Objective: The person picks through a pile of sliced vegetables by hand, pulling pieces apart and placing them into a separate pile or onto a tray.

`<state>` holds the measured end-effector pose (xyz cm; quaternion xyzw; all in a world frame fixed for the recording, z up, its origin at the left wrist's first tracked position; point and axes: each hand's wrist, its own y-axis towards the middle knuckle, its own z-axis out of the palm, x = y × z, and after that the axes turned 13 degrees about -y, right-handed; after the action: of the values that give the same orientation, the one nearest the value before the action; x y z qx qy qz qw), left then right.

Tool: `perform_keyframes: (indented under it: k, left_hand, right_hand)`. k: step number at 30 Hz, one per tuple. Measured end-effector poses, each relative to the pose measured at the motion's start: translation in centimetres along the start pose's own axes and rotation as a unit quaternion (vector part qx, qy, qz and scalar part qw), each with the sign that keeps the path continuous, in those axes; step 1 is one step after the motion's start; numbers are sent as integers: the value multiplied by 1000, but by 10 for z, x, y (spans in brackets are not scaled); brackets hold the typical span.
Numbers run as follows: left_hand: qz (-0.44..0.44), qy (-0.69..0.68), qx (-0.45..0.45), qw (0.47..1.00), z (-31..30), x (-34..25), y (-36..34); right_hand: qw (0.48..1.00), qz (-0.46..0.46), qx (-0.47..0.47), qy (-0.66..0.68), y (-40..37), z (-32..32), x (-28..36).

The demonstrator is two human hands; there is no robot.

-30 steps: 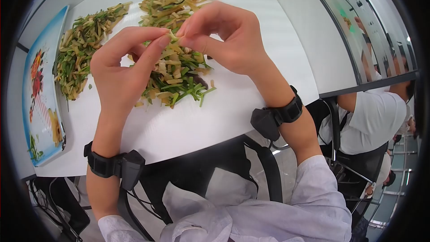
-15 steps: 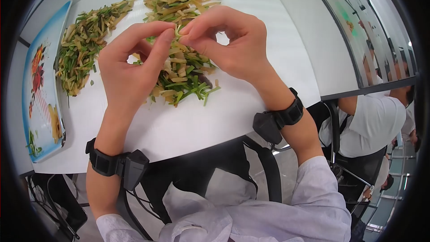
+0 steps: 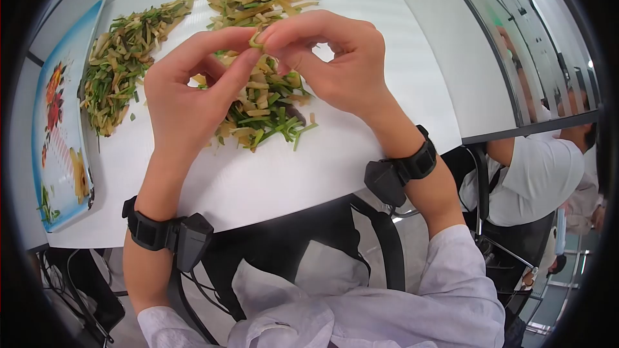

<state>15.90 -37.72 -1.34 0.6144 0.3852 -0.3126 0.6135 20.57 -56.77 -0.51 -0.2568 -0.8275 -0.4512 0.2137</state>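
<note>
A small curved green vegetable piece (image 3: 256, 41) is pinched between my two hands above the table. The thumb and index finger of my left hand (image 3: 184, 93) are closed on its left side. My right hand (image 3: 348, 61) has its fingertips pressed together at the right side, partly hiding the piece. Below and behind the hands spreads a pile of cut vegetables (image 3: 267, 103), with green stalk pieces, pale yellowish strips and a few dark bits. My hands cover part of this pile.
Another heap of cut vegetables (image 3: 116, 71) lies to the left on the white table (image 3: 290, 177). A blue-rimmed flowered tray (image 3: 64, 174) at the left edge holds a few scraps. A partition (image 3: 445, 38) stands at the right; a person in white (image 3: 538, 177) sits beyond it.
Both hands stay over the pile. The fingertips have shifted slightly, the right thumb has moved lower, and the green piece now shows as a curved loop.
</note>
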Motion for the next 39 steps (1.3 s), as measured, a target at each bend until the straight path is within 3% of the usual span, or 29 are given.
perform_keyframes:
  k: [9,17,23,39]
  left_hand:
    - [12,22,-3,1000,0,0,0]
    - [34,36,-1,999,1,2,-1]
    - [23,29,8,999,1,3,-1]
    - [-57,-93,19,994,-3,0,1]
  right_hand:
    - [994,-69,-46,-65,2,3,-2]
    - [995,-55,-35,-73,2,1,-1]
    - [998,-14,-27,-53,0,1,2]
    - [994,-38,-72,-68,2,5,1]
